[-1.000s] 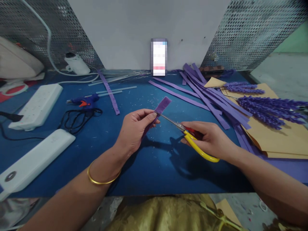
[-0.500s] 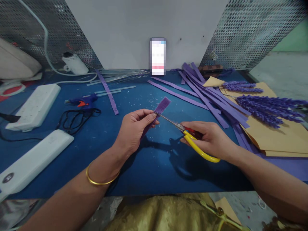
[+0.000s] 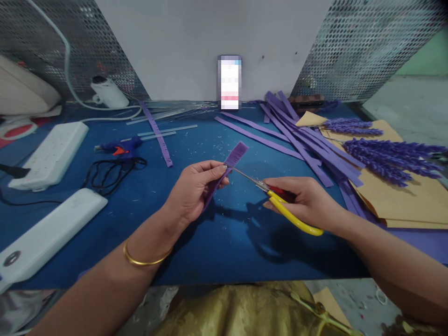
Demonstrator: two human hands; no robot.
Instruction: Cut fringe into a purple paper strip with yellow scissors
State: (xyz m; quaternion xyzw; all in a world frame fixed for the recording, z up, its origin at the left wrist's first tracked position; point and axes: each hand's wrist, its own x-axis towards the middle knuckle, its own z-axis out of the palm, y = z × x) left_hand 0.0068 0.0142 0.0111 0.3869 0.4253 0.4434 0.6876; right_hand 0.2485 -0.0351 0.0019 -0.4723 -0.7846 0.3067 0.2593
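Note:
My left hand [image 3: 192,189] pinches a purple paper strip [image 3: 235,155] whose upper end is cut into a fine fringe. It holds the strip slanted above the blue table [image 3: 217,233]. My right hand [image 3: 303,200] grips yellow-handled scissors [image 3: 276,199]. Their blades point left and meet the strip just beside my left thumb. Both hands hover over the middle of the table, close together.
Long purple strips [image 3: 297,140] fan out at the back right beside finished purple flower stalks [image 3: 388,161] on brown paper [image 3: 413,200]. A blue glue gun [image 3: 121,147], black cord [image 3: 108,172], glue sticks and two white power strips [image 3: 49,154] lie at left. A phone [image 3: 229,82] leans on the back wall.
The scissors and my right hand shifted very slightly; my left hand keeps its hold on the strip. Otherwise nothing moved.

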